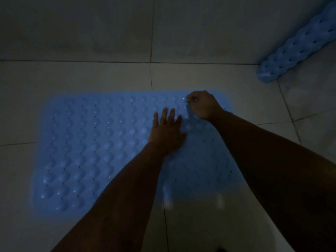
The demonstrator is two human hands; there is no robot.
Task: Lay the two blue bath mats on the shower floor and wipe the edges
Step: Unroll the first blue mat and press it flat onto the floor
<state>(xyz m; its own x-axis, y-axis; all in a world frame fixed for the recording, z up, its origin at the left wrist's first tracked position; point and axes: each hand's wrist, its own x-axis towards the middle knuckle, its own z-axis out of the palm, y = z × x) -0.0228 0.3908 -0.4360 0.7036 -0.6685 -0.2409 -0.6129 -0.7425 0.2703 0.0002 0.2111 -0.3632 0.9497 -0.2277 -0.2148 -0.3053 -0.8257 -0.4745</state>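
Note:
A blue bath mat [87, 142] with rows of round bumps and small holes lies flat on the pale tiled shower floor [190, 75]. My left hand [166, 131] presses flat on the mat right of its middle, fingers straight and spread. My right hand [203, 104] sits near the mat's far right corner with its fingers curled down onto the mat; whether it pinches the mat or a small thing is too dim to tell. A second blue mat [298, 46], rolled or folded, leans in the far right corner.
A tiled wall [109, 24] rises just beyond the mat. Grout lines cross the floor. The light is dim. My forearms hide the mat's near right part.

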